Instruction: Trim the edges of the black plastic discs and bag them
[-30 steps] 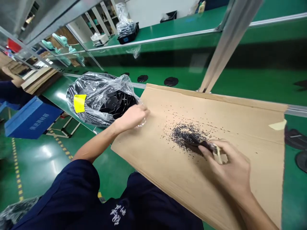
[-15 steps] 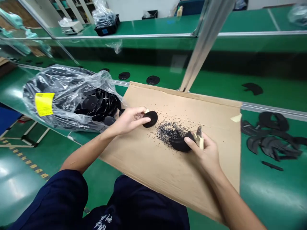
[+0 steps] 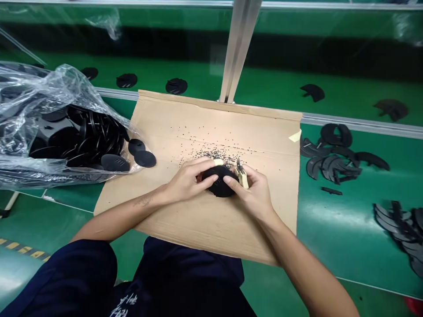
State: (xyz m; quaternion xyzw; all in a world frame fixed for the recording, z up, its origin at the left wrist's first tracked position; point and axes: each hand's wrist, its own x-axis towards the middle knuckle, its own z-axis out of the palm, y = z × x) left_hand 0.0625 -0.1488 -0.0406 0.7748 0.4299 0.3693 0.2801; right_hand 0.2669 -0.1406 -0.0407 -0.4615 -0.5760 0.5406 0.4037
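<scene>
My left hand (image 3: 187, 179), with pale tape on one fingertip, pinches black round plastic pieces (image 3: 220, 185) over the cardboard sheet (image 3: 172, 220). My right hand (image 3: 254, 189) grips the same pieces from the other side, its thumb on top. Cream-handled nippers (image 3: 242, 176) are tucked in that hand, jaws pointing away from me. The pieces overlap so closely that I cannot tell whether they are joined. Small black bits (image 3: 211, 147) lie scattered behind my hands.
On the left a clear plastic bag (image 3: 62, 83) holds many black discs, with two discs (image 3: 144, 158) at its mouth. Black curved parts (image 3: 333, 165) lie heaped on the green bench to the right, with another pile (image 3: 401, 233) nearer. A metal post (image 3: 236, 53) rises behind the cardboard.
My hands have come together, bringing the disc from the left hand against the curved black piece in the right. The view has tilted downward and shifted right.
</scene>
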